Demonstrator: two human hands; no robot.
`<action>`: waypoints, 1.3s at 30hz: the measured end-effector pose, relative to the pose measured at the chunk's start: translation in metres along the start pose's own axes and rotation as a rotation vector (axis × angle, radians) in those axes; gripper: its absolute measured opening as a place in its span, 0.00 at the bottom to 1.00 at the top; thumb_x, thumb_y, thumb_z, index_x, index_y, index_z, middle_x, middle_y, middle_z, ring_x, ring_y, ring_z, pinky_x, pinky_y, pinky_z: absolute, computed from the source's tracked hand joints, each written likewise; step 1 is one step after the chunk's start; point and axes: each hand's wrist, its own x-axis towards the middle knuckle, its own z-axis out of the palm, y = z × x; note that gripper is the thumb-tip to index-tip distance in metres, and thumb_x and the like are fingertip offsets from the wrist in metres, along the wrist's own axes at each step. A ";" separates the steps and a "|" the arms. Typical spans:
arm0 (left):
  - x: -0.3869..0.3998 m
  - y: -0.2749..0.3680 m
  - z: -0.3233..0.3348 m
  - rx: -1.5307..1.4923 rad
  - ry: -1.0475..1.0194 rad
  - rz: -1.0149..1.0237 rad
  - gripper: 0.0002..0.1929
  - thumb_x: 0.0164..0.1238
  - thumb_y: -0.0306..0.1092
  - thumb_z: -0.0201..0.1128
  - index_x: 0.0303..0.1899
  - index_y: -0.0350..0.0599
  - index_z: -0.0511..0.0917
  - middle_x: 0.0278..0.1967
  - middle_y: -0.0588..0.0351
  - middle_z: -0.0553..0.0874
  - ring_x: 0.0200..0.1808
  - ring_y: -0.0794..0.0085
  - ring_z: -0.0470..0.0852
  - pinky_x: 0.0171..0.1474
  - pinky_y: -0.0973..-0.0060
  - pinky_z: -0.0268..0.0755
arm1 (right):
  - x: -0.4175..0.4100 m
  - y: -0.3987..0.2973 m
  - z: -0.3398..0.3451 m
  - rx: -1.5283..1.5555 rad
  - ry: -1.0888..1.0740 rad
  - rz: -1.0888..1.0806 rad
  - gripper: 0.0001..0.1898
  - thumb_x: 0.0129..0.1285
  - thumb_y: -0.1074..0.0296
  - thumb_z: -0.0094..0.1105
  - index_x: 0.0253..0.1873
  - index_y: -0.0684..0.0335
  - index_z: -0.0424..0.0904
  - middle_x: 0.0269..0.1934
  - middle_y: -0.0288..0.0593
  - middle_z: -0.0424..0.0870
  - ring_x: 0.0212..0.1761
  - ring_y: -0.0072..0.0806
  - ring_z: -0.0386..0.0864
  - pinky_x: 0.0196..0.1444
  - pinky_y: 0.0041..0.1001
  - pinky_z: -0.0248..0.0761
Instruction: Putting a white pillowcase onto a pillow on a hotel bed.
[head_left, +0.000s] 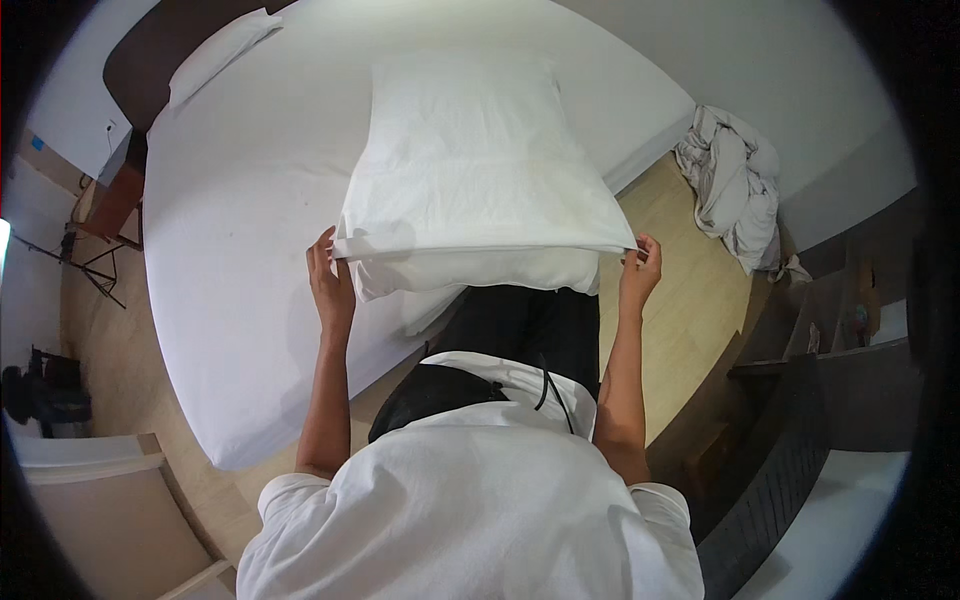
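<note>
A white pillowcase (480, 172) lies over the bed's edge in front of me, with its hemmed opening towards my body. The end of a white pillow (480, 271) sticks out of that opening. My left hand (330, 274) pinches the left corner of the hem between thumb and fingers. At the right corner, my right hand (642, 274) grips the same hem, so the edge is stretched nearly straight between them. Beneath lies a mattress with a white fitted sheet (240, 247).
Another white pillow (221, 56) lies by the dark headboard (150, 56). A crumpled white duvet (735, 187) is heaped on the floor by the right wall. Dark shelving (825, 360) stands at the right, a black tripod (105, 274) and brown chair at the left.
</note>
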 end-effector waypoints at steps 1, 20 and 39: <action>0.000 0.001 0.001 -0.003 -0.006 -0.001 0.22 0.64 0.17 0.50 0.59 0.44 0.69 0.50 0.48 0.77 0.54 0.63 0.76 0.55 0.66 0.71 | -0.002 0.002 0.000 -0.145 0.028 -0.166 0.15 0.61 0.81 0.52 0.54 0.65 0.72 0.48 0.47 0.74 0.47 0.37 0.76 0.48 0.34 0.73; 0.005 0.054 0.032 0.335 -0.117 0.413 0.30 0.46 0.19 0.62 0.56 0.54 0.75 0.45 0.57 0.72 0.53 0.67 0.72 0.69 0.56 0.50 | -0.034 -0.050 0.030 -0.331 -0.192 -0.617 0.23 0.52 0.81 0.59 0.55 0.57 0.76 0.56 0.42 0.70 0.61 0.41 0.66 0.62 0.40 0.59; 0.025 0.078 0.037 0.152 -0.275 0.458 0.06 0.53 0.25 0.66 0.34 0.43 0.83 0.29 0.56 0.79 0.35 0.64 0.78 0.45 0.66 0.68 | -0.001 -0.090 0.034 -0.177 -0.579 -0.605 0.11 0.55 0.82 0.57 0.43 0.65 0.79 0.36 0.44 0.77 0.39 0.37 0.75 0.41 0.32 0.69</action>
